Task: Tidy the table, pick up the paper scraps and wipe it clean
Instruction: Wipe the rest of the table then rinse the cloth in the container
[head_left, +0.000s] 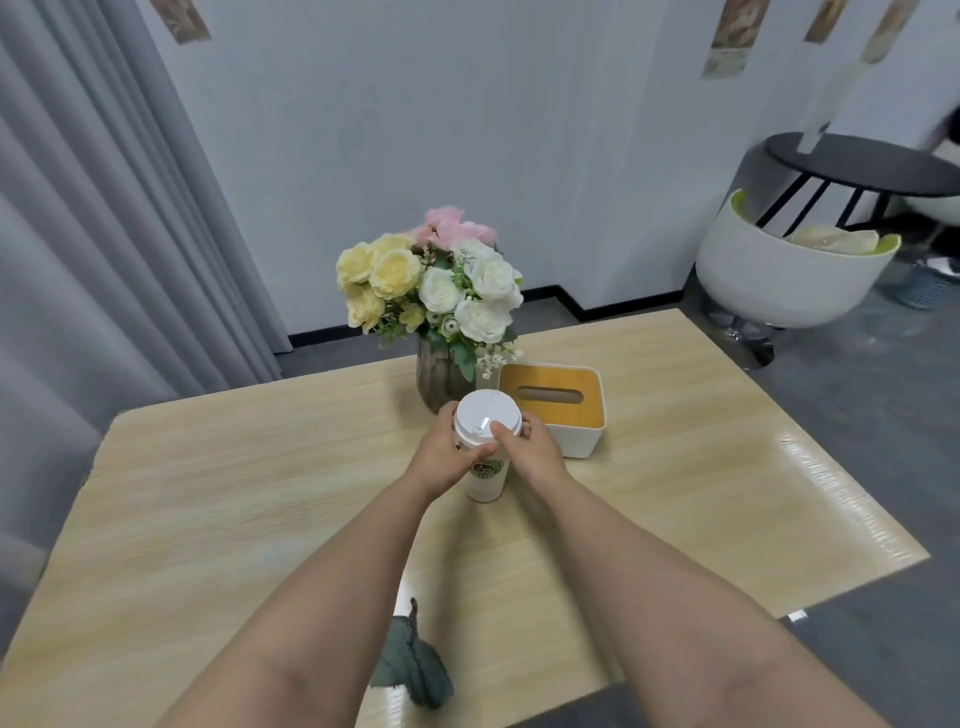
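Head cam: both your hands are round the paper cup, which stands upright on the wooden table w/ its white lid on. Your left hand wraps the cup's upper body from the left; your right hand grips from the right, thumb lying up on the lid. Just behind the cup sit the flower vase and, to its right, the tissue box. A dark green cloth lies crumpled at the near table edge, between your forearms, well apart from the cup.
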